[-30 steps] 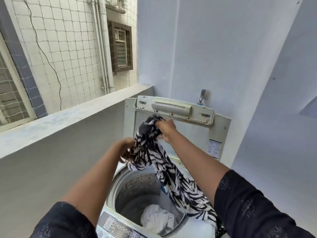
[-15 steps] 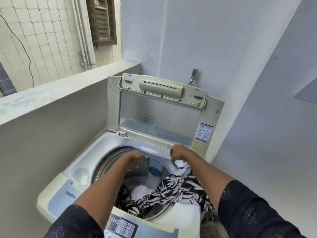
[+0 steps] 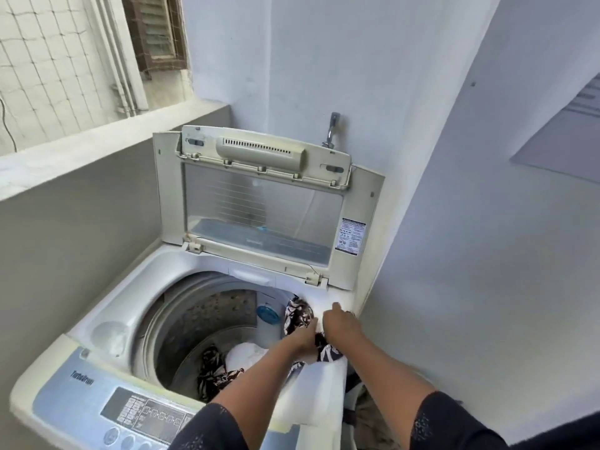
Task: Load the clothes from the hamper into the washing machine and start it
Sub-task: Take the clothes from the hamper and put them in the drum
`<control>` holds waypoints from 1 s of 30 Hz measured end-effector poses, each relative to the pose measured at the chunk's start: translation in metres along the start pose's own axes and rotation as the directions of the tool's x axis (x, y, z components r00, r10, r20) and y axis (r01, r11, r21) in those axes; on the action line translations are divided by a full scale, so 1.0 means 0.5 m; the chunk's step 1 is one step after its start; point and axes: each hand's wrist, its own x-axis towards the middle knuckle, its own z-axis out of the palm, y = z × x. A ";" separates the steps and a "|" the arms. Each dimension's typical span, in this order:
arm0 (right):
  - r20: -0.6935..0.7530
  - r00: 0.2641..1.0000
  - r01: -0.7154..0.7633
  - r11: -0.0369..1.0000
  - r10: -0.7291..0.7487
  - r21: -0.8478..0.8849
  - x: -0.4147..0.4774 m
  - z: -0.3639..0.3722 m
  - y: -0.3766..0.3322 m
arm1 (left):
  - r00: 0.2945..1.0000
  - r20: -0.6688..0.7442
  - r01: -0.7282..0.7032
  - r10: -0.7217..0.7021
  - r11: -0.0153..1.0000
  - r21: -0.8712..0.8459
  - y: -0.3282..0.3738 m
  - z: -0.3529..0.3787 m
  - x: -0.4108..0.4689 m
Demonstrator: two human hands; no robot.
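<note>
A top-loading washing machine stands with its lid raised upright. A black-and-white patterned garment drapes over the drum's right rim, and part of it lies down in the drum beside a white cloth. My left hand and my right hand both grip the patterned garment at the right rim, close together. The hamper is mostly hidden at the lower right behind my right arm.
A control panel with buttons runs along the machine's front edge. A tap sticks out of the wall behind the lid. A low parapet wall runs on the left, and a plain wall closes in on the right.
Both hands came down from chest height with the patterned garment to the drum's right rim. Much of the cloth has dropped into the drum. The view has tilted down.
</note>
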 end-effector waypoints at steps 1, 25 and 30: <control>-0.024 1.000 0.006 1.000 -0.006 -0.010 0.002 0.000 -0.005 | 0.999 -0.046 -0.007 0.006 1.000 -0.022 -0.005 0.002 0.001; 0.004 0.992 0.115 0.923 -0.125 0.367 0.064 -0.011 -0.142 | 0.950 -0.245 0.182 -0.192 0.981 -0.063 -0.216 -0.064 -0.039; -0.142 0.985 -0.007 0.840 0.100 0.543 0.028 -0.033 0.001 | 0.930 -0.365 -0.078 0.040 0.993 -0.088 -0.046 -0.065 -0.018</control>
